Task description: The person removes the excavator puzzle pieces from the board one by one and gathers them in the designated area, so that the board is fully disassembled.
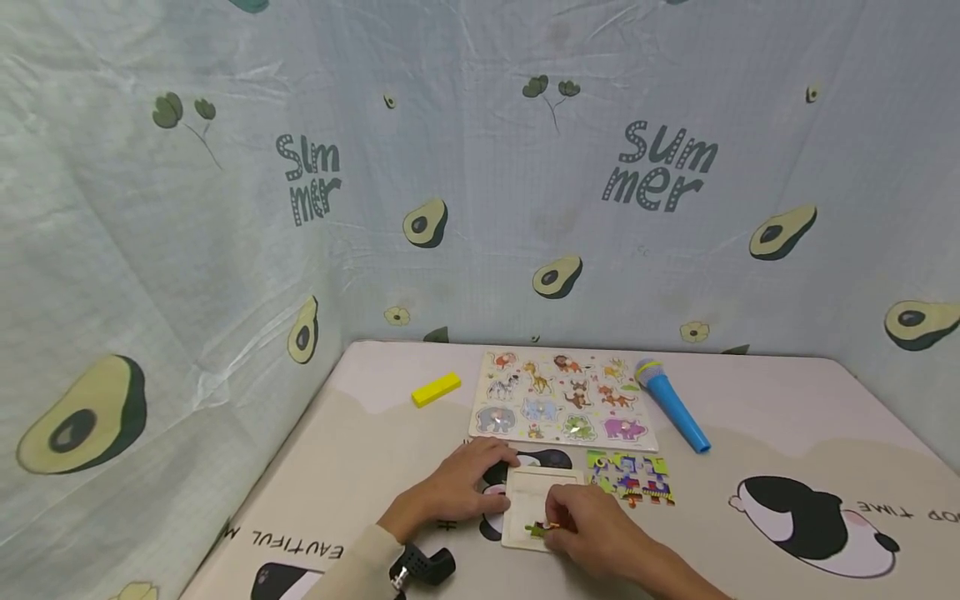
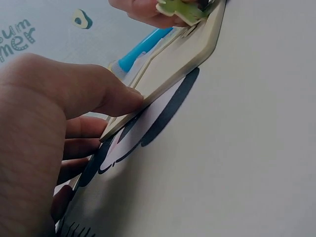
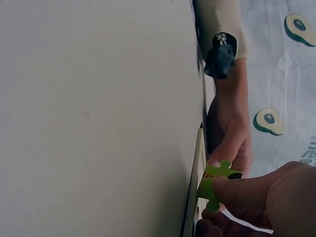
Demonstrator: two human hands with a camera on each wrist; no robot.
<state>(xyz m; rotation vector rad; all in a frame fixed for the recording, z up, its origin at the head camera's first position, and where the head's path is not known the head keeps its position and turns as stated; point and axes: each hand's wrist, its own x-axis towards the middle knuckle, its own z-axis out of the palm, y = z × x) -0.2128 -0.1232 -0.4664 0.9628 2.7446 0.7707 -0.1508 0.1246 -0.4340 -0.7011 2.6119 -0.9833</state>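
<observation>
My right hand [image 1: 596, 529] pinches a green jigsaw piece [image 3: 224, 171] between thumb and fingers, low over a pale wooden puzzle tray [image 1: 528, 487]. In the left wrist view the piece stands tilted above the tray's surface. My left hand [image 1: 465, 483] lies at the tray's left side. Its thumb [image 2: 118, 101] presses on the rim with the other fingers extended near the upper left corner. Several colourful joined jigsaw pieces [image 1: 630, 477] lie right of the tray, partly behind the right hand.
Behind the tray lies an animal peg board [image 1: 555, 400]. A yellow block [image 1: 436, 389] is to its left and a blue toy microphone [image 1: 675, 408] to its right. A patterned cloth wall [image 1: 480, 183] rises behind the table. The left wrist wears a black device [image 1: 423, 567].
</observation>
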